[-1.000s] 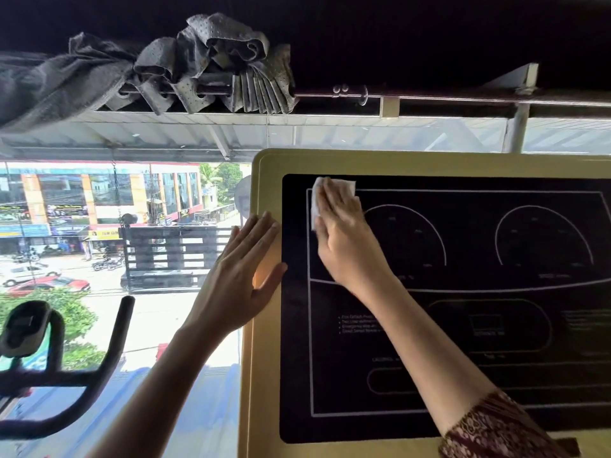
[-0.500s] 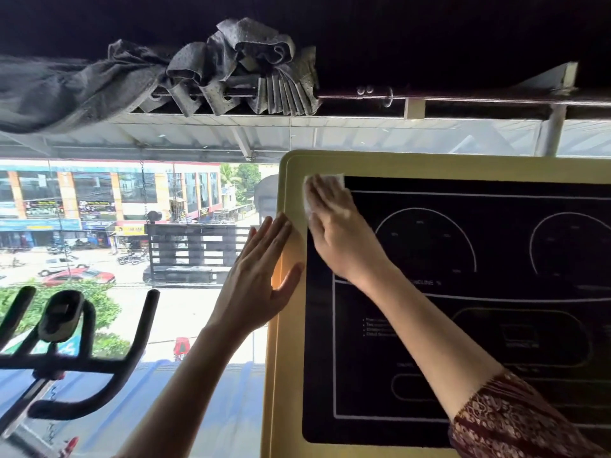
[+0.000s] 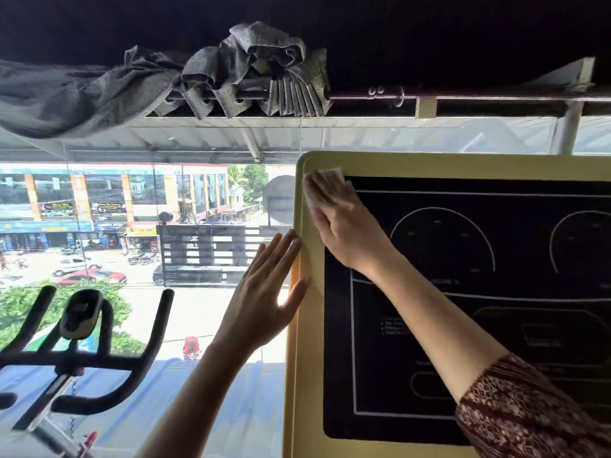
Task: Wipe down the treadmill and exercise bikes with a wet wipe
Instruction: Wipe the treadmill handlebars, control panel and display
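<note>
White wipe [image 3: 325, 180]: pressed flat at the treadmill console's [image 3: 463, 165] top-left corner
Right hand [image 3: 344, 223]: fingers flat, pinning the wipe
Left hand [image 3: 264, 295]: spread wide, bracing the console's left edge
Exercise bike handlebars [image 3: 79, 335]: lower left, well apart

Single head-worn view, close before the treadmill console [image 3: 463, 325], facing forward toward the window [image 3: 132, 242].

- The treadmill console [image 3: 463, 292] fills the right side.
- The right hand [image 3: 340, 223] lies on the console's far left corner, with the wet wipe [image 3: 325, 180] under its fingers.
- The left hand [image 3: 264, 299] rests against the console's left edge, nearer.
- Exercise bike handlebars [image 3: 76, 352] stand near left.
- A bunched curtain [image 3: 231, 74], apparently on a rod, hangs far above.
</note>
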Demonstrator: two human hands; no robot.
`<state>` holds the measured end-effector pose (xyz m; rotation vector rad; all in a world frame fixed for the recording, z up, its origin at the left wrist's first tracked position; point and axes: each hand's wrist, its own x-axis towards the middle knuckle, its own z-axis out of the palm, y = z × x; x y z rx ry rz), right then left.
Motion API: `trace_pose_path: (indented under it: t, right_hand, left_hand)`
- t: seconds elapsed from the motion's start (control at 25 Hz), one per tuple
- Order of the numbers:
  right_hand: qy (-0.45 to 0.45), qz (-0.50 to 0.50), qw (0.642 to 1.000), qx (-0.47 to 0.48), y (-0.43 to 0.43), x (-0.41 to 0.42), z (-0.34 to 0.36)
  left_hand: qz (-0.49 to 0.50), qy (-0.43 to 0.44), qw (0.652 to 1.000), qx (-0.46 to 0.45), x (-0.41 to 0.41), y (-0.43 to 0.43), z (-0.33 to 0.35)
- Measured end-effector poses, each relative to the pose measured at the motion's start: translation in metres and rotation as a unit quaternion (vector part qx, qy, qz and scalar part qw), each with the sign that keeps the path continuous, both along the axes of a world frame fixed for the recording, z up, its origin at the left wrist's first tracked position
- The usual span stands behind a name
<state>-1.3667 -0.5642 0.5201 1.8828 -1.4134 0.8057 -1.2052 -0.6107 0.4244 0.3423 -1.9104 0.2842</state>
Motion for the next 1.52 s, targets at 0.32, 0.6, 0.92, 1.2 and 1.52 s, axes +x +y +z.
trace_pose_path:
  t: [0.32, 0.6, 0.92, 1.2, 1.52]
  right_hand:
    - [0.073, 0.017, 0.997, 0.014, 0.046, 0.008, -0.082]
    - [-0.131, -0.096, 0.985, -0.05, 0.054, -0.03, -0.058]
    - [-0.103, -0.102, 0.989, -0.02, 0.087, -0.066, -0.083]
    - [0.028, -0.021, 0.999, 0.01, 0.11, -0.03, -0.141]
    - [-0.058, -0.084, 0.995, 0.005, 0.119, -0.02, -0.145]
  left_hand:
    - [0.005, -0.004, 1.0, -0.024, 0.018, 0.015, -0.037]
    - [-0.009, -0.007, 1.0, -0.019, 0.006, 0.022, -0.025]
    - [-0.007, -0.008, 0.999, -0.041, -0.004, 0.024, -0.033]
    - [-0.013, -0.015, 1.0, -0.008, -0.011, 0.036, -0.037]
    - [-0.022, -0.007, 1.0, -0.008, -0.011, 0.038, -0.04]
